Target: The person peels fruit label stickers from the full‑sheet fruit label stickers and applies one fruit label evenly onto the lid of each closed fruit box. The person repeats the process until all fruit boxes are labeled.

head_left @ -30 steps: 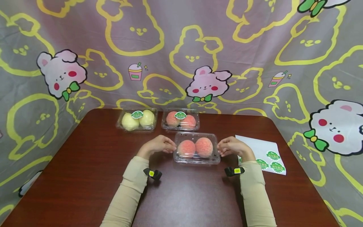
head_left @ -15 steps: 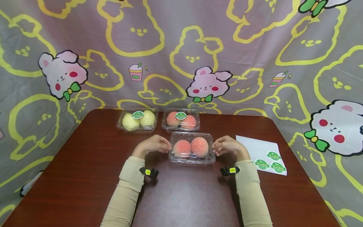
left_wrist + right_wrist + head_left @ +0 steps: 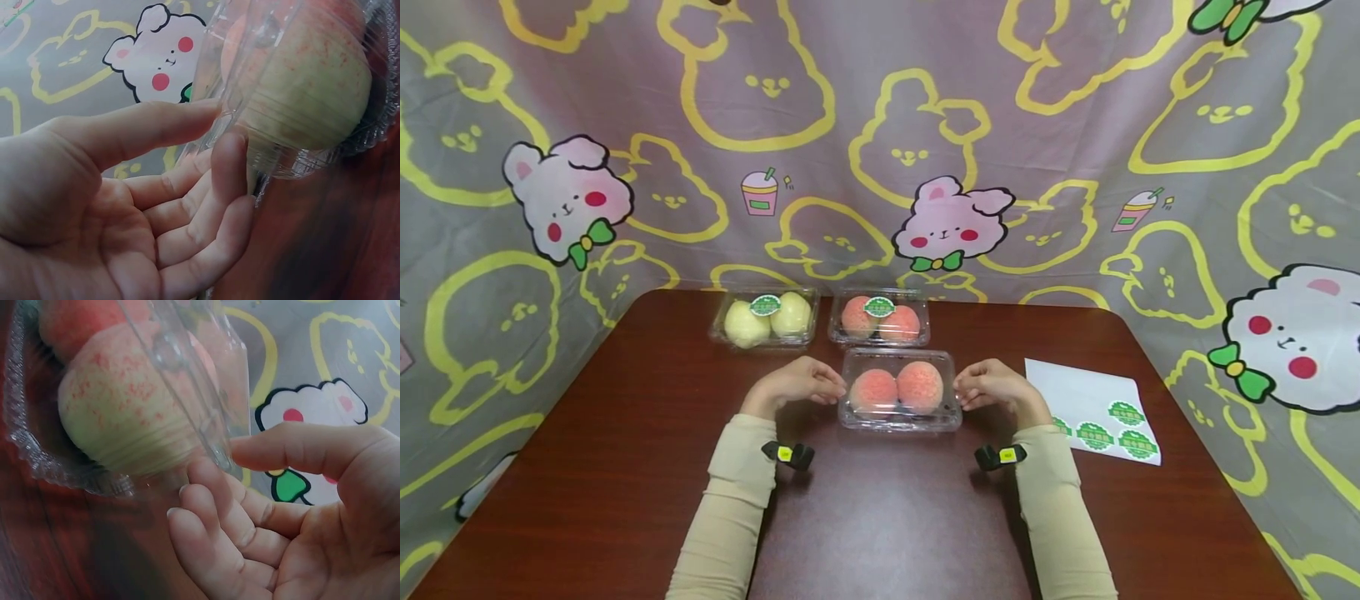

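Observation:
A clear plastic clamshell box (image 3: 900, 424) with two pink-red peaches (image 3: 921, 388) inside sits in the middle of the table, its lid down. My left hand (image 3: 797, 385) pinches the left edge of the box between thumb and fingers. At the opposite edge, my right hand (image 3: 997, 388) holds it the same way. Up close in the left wrist view, the thumb and fingertips (image 3: 230, 159) meet the lid's rim, with a pale-bottomed peach (image 3: 306, 87) behind the plastic. The right wrist view shows the thumb and fingers at the other rim, beside a peach (image 3: 125, 406).
Two more boxes stand at the back: one with yellowish round fruits (image 3: 747, 323), one with peaches (image 3: 898, 323). Each bears a green round sticker (image 3: 879, 307). A white sticker sheet (image 3: 1075, 385) with several green labels lies to the right. A patterned curtain (image 3: 1045, 67) encloses the table.
Both hands have slid the peach box a little to the left, keeping hold of its two edges. The back boxes and the sticker sheet stay where they were.

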`<state>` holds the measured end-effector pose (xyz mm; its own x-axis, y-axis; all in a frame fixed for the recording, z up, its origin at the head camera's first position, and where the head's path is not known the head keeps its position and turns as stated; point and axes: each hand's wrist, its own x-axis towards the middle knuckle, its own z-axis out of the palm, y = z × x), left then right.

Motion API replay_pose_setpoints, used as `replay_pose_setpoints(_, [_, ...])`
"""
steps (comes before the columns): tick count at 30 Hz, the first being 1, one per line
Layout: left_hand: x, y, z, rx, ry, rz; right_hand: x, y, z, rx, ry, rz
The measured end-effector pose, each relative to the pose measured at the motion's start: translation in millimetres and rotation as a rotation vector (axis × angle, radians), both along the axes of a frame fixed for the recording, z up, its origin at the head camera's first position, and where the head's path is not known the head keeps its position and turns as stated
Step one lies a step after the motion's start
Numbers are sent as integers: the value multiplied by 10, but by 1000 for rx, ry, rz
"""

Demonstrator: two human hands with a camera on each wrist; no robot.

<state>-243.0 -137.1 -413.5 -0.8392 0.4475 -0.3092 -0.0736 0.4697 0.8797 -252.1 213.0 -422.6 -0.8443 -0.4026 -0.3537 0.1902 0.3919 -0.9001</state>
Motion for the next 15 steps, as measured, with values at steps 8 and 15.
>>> replay_pose_setpoints(8, [-13,-103,-5,-3,3,2,9,-118,-20,-8,34,-31])
replay_pose_setpoints(15, [-10,-184,-7,-10,10,-9,26,-166,-21,7,55,-15])
